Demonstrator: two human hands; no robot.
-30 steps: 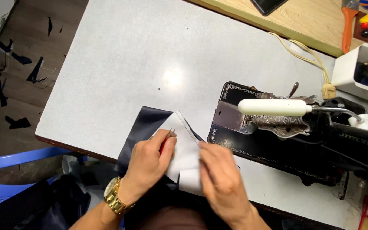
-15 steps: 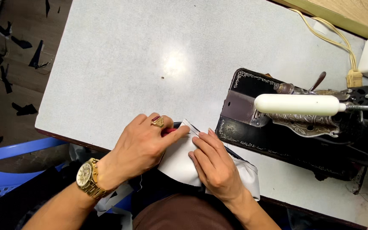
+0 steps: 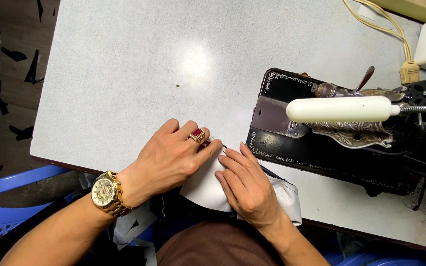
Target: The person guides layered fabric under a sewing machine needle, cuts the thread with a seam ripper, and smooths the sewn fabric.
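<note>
Around: a black sewing machine [image 3: 351, 143] with a white lamp tube [image 3: 338, 109] stands just right of the hands on a grey table [image 3: 124, 74].
Cloth: white cloth [image 3: 205, 189] lies at the table's near edge.
Left hand [image 3: 168, 162]: fingers together, pressing the cloth flat.
Right hand [image 3: 245, 184]: fingers extended, flat on the cloth.

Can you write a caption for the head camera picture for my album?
Both hands, left and right, press white cloth flat on a grey table beside a black sewing machine.
</note>
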